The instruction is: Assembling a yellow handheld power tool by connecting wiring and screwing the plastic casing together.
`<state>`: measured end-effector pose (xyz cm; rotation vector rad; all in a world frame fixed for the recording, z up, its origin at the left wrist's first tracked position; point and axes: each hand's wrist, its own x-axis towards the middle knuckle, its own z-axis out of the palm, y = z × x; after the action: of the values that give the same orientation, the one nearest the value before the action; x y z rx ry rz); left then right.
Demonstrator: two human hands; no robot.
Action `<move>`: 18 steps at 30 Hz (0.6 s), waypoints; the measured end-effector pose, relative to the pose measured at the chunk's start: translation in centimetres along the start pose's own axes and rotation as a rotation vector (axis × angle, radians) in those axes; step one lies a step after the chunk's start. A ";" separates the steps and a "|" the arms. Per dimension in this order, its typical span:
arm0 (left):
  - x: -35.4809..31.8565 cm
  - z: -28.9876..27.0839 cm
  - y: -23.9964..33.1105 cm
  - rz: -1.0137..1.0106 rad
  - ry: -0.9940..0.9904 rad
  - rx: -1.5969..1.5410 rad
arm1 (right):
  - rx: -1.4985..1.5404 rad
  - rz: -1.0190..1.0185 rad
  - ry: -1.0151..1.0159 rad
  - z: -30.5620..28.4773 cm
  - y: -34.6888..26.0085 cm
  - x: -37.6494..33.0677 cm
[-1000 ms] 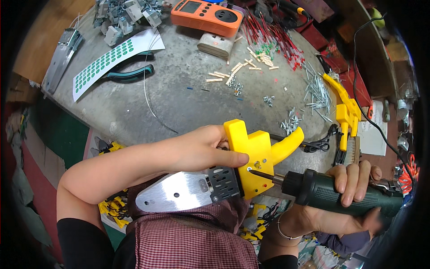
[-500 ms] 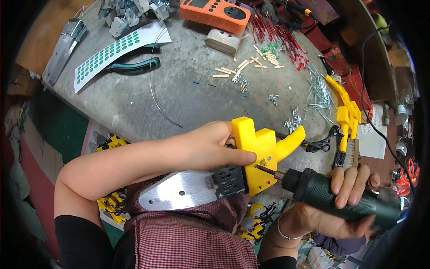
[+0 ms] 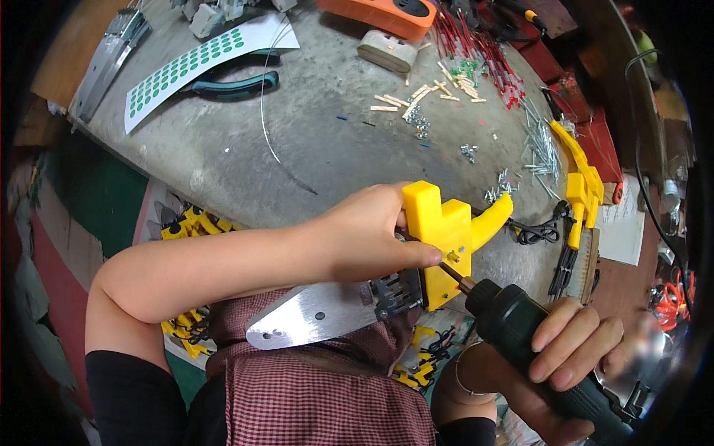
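My left hand (image 3: 368,234) is closed round a yellow plastic tool housing (image 3: 440,223), its thumb lying across the near face. From the housing a black slotted bracket (image 3: 399,292) runs left to a flat, shiny metal plate (image 3: 309,318) with round holes. A curved yellow arm of the housing points up and right. In my right hand (image 3: 576,346) is a dark green electric screwdriver (image 3: 513,320), fingers wrapped about its grip. Its bit meets the housing's face right beside my left thumb tip; the exact contact point is hard to see. Small metal screws show in the face.
Loose screws (image 3: 543,141), small nuts (image 3: 468,153), cream sticks (image 3: 420,100) and red-wired lamps (image 3: 509,82) lie on the grey table (image 3: 223,175). Pliers (image 3: 234,87) sit under a green-dotted sticker sheet (image 3: 182,70). Another yellow housing (image 3: 584,186) and a brush (image 3: 582,267) are at right.
The screwdriver's rear end has swung downward, so it slopes more steeply, its bit still at the housing. The yellow housing has shifted slightly right and up in view; the table scene has shifted too.
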<state>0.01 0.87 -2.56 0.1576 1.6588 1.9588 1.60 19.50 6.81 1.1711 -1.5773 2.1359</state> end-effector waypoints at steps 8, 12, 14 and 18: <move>-0.9 -0.6 3.3 -0.176 -0.035 -0.156 | 0.160 0.163 0.376 -7.6 -3.5 1.1; -0.8 -0.8 1.6 0.112 -0.042 -0.063 | -0.443 0.589 0.828 -17.9 -4.3 -0.7; -1.4 -0.8 3.5 0.146 -0.024 0.051 | -0.711 0.591 0.652 -23.4 -3.3 -4.4; -2.6 -0.2 7.7 0.384 -0.056 0.751 | -1.083 0.539 0.779 -30.0 -1.1 -12.1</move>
<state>-0.52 -1.14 5.30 0.8540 2.3794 1.4413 -3.52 49.56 -3.99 -0.4026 -2.1876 1.2063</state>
